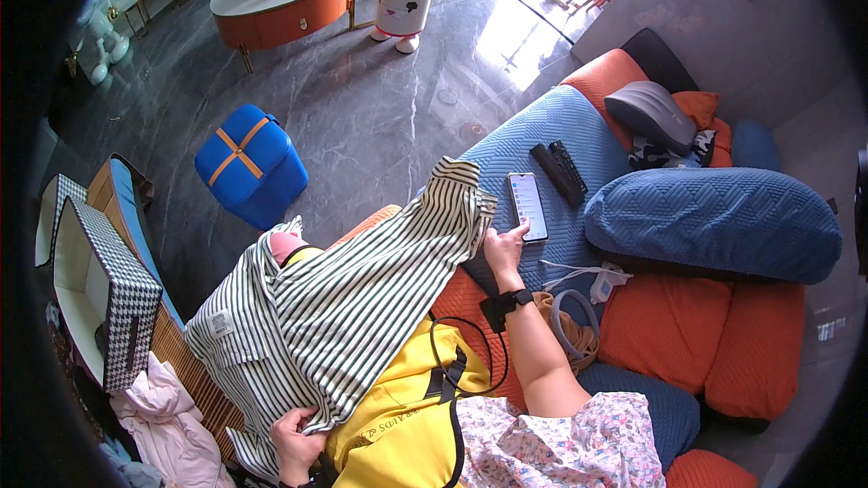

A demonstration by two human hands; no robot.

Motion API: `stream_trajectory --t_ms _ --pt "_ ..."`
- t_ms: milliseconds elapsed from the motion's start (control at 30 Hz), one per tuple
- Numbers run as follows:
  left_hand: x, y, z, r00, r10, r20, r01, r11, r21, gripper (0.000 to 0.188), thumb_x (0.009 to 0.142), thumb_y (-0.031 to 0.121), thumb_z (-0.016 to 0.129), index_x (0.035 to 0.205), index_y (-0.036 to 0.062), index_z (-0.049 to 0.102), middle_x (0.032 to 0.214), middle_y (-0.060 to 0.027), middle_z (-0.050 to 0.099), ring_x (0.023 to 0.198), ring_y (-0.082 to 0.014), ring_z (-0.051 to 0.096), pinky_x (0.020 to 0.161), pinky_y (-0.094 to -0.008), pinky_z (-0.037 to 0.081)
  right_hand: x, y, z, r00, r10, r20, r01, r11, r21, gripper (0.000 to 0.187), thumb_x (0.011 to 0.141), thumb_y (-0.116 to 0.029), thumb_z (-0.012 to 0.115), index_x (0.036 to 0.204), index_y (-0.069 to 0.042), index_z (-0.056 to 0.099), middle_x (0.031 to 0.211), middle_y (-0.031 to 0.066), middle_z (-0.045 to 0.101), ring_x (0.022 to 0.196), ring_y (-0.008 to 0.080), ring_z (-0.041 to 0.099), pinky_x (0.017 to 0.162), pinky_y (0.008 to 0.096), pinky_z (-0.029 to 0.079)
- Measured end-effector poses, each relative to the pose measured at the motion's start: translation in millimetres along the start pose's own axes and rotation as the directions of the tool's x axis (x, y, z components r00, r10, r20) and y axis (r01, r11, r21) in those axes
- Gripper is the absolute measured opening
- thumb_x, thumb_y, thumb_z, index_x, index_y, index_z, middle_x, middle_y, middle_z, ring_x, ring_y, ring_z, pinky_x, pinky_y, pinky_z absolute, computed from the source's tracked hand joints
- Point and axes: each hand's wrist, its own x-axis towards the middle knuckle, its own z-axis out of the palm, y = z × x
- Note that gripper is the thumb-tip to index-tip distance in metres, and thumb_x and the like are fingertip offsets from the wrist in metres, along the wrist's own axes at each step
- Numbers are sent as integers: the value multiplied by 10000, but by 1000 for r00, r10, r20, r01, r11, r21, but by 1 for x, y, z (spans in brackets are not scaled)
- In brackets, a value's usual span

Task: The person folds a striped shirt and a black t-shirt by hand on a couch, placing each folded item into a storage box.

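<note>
A white shirt with dark stripes (353, 307) is spread across my lap, one sleeve reaching up to the right over the sofa edge. At its lower edge, my left hand (297, 445) is closed on the cloth. My right hand (506, 248) reaches to a phone (528, 208) lying on the blue sofa cover, with a finger stretched onto its lit screen; its other fingers are partly hidden. A dark band with a black device (504, 307) is on my right wrist, and a black cable (434, 352) loops from it. Under the shirt shows a yellow apron (407, 398).
Two dark remotes (561, 172) lie beside the phone. A white charger with a cable (608, 282) and a grey headband-like loop (574, 316) sit nearby. A blue stool (251, 167) stands on the floor. At left are a houndstooth box (136, 307) and pink clothing (167, 425).
</note>
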Motion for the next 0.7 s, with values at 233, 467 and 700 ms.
stream_trajectory --t_ms 233,467,700 --pt "-2 -1 1 1000 -1 -17 1 1000 -29 225 641 81 755 839 -20 717 741 -135 713 657 -189 700 604 -279 529 12 -3 3 995 -81 -59 80 997 -22 842 782 -219 584 1436 78 145 1104 404 576 1041 504 587 956 478 453" --pt "-2 0 1 999 20 -51 -21 999 -36 218 635 83 758 825 -14 719 746 -134 715 657 -208 703 610 -289 533 8 -6 -4 999 35 24 -37 992 124 779 777 -194 601 1409 47 215 1035 357 614 982 478 614 942 462 459" --pt "-2 -2 -1 999 13 -49 -14 999 -31 222 627 92 760 819 -11 719 731 -129 711 643 -213 699 602 -291 532 9 14 -9 990 -25 -140 46 988 150 680 750 -120 607 1350 32 325 897 226 639 824 342 652 804 399 501"
